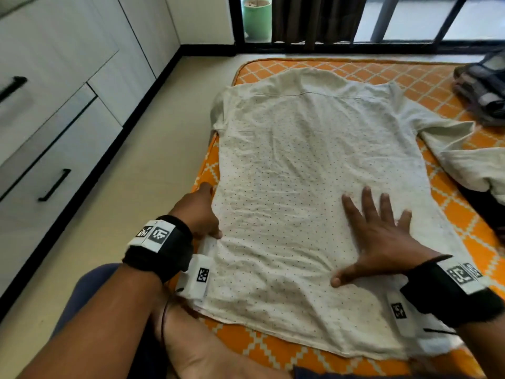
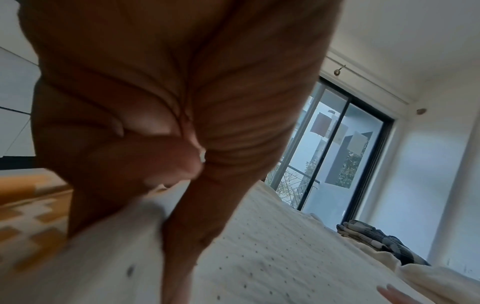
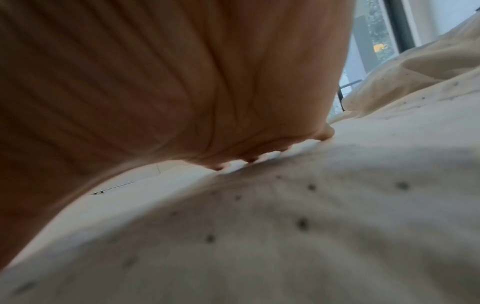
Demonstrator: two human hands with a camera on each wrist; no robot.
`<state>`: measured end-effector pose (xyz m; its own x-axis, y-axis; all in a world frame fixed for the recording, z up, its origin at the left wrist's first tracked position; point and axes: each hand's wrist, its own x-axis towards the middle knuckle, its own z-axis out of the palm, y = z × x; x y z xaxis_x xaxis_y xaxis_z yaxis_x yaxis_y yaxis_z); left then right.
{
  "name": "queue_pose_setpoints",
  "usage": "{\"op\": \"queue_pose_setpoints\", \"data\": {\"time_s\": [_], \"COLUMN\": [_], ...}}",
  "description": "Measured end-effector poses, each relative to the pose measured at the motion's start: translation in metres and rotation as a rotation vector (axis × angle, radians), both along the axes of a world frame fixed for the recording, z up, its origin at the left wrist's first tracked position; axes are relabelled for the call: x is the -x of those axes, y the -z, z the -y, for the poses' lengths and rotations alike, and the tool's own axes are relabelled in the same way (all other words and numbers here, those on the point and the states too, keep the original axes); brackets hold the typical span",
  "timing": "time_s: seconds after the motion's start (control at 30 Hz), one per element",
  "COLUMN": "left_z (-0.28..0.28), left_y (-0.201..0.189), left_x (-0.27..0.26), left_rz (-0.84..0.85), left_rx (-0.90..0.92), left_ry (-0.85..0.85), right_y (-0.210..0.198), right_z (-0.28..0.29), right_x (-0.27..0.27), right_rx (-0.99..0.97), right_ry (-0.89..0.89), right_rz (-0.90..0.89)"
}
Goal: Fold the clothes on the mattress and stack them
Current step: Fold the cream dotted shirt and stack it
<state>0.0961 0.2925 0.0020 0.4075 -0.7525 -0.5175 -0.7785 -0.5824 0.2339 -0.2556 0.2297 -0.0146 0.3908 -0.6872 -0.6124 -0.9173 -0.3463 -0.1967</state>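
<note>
— Shirt (image 1: pixel 314 187) first: where does it lie?

— White with small dark dots, spread flat and back-up on the orange patterned mattress (image 1: pixel 276 348). Its collar end points toward the window, its hem lies nearest the person. One sleeve runs out to the right across the mattress; the left shoulder reaches the mattress edge by the floor.

— And the right hand (image 1: pixel 379 242)?

— Flat on the cloth, palm down, fingers straight and spread, over the lower right part of the shirt. It grasps nothing. The right wrist view shows the palm (image 3: pixel 182 82) pressed close to the dotted fabric (image 3: pixel 311 226).

— The left hand (image 1: pixel 199 212)?

— At the shirt's left side edge, low down. In the left wrist view the thumb and curled fingers (image 2: pixel 145 162) pinch a fold of the white fabric (image 2: pixel 259 257) and lift it slightly off the mattress.

— Anything else on the mattress?

— A folded stack of dark and grey clothes (image 1: pixel 481 88) at the far right corner, well apart from the shirt. Another pale garment (image 1: pixel 472 170) lies crumpled at the right edge, touching the outstretched sleeve.

— Around it?

— White cabinet with black handles (image 1: pixel 54 105) along the left, pale floor between it and the mattress, a green pot (image 1: pixel 257 17) behind the dark window frame. The person's bare foot (image 1: pixel 196 346) rests at the near edge of the mattress.
</note>
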Motion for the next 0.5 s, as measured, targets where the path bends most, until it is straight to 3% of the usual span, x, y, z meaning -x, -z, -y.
{"op": "queue_pose_setpoints", "data": {"time_s": [0.17, 0.27, 0.37, 0.5], "left_z": [-0.005, -0.002, 0.0, 0.001], "left_y": [-0.002, -0.003, -0.001, 0.003], "left_x": [0.0, 0.003, 0.013, 0.021], "left_rz": [0.097, 0.173, 0.11, 0.202], "left_rx": [0.003, 0.127, 0.247, 0.135], "left_ry": [0.1, 0.156, 0.226, 0.43], "right_y": [-0.001, 0.005, 0.017, 0.016], "right_z": [-0.008, -0.012, -0.018, -0.025], "right_x": [-0.023, -0.036, -0.042, -0.045], "right_rx": [0.114, 0.237, 0.227, 0.164], "right_ry": [-0.117, -0.229, -0.261, -0.25], "right_rz": [0.0, -0.029, -0.061, -0.065]}}
